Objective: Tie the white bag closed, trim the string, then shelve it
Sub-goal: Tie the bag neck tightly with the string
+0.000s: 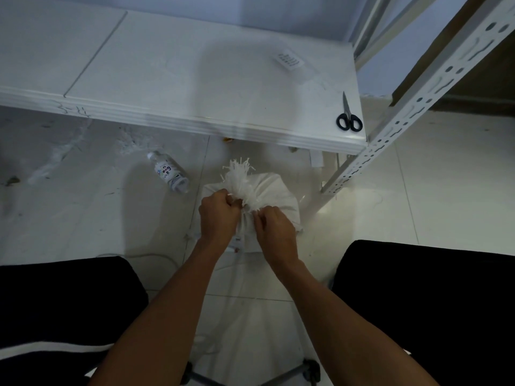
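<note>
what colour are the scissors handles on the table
Black, with silver blades; the scissors show in the head view.

Both hands grip the white bag. Just past the grip, the table edge blocks the way. A bottle lies left. The rack post stands right. The knees leave a gap.

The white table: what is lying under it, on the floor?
Under the white table, near its front edge, lie a plastic bottle on its side and white fibre scraps. Anything farther back is covered by the tabletop.
</note>
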The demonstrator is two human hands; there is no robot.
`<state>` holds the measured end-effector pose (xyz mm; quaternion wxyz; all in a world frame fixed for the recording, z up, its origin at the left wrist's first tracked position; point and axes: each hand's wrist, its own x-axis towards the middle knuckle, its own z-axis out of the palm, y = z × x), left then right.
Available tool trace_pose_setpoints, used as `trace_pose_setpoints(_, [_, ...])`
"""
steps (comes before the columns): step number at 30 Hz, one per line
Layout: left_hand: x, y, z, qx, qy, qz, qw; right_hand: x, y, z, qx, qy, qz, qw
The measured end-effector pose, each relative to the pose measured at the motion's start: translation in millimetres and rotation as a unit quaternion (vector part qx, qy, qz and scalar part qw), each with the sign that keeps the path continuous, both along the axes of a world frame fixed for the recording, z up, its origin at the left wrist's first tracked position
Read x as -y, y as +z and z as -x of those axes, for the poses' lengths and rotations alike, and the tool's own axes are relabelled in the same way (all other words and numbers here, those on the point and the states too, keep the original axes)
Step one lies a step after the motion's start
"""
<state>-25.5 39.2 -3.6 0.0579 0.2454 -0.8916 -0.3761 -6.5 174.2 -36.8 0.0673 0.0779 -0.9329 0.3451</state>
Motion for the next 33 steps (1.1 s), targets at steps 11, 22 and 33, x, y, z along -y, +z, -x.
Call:
trace_pose_setpoints(11, [6.0,-7.7,3.9,0.043,-0.012,-0.154,0.987,28.5,9.1,6.5,0.105,-0.025,0.139,0.984])
trace_pose_setpoints(22, [11.1,-9.2,-19.5,0.044,-0.027,-0.351,0.935,27.5,15.2,36.3,0.155,-0.105,0.130,0.974])
trace_pose_setpoints(33, [-40.4,7.9,-22.1,0.004,0.078,-0.296,0.952,19.9,21.5,51.2,0.226,-0.120,0.157,0.954])
